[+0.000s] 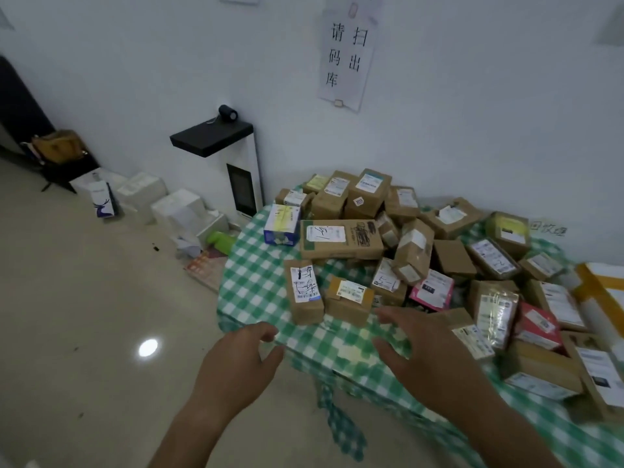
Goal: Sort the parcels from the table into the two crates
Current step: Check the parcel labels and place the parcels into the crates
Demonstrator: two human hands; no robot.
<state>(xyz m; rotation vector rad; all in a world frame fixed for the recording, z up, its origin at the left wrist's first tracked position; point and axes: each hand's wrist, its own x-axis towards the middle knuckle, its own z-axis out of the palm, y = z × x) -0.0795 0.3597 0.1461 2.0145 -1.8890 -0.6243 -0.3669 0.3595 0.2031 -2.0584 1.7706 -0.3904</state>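
Several cardboard parcels lie piled on a table with a green-and-white checked cloth [250, 282]. Nearest the front edge are a tall brown parcel with a scribbled white label [304, 292] and a squat brown parcel [349, 298]. A long flat box [341, 239] and a blue-and-white box [282, 224] lie behind them. My left hand [239, 356] hovers at the table's front left edge with relaxed fingers, holding nothing. My right hand [425, 346] is spread over the cloth just in front of the squat parcel, empty. No crate is in view.
A white kiosk with a black top [233, 170] stands against the wall left of the table. White boxes [175, 207] and a green object [219, 241] lie on the floor beside it. A chair with a yellow bag [59, 150] sits far left.
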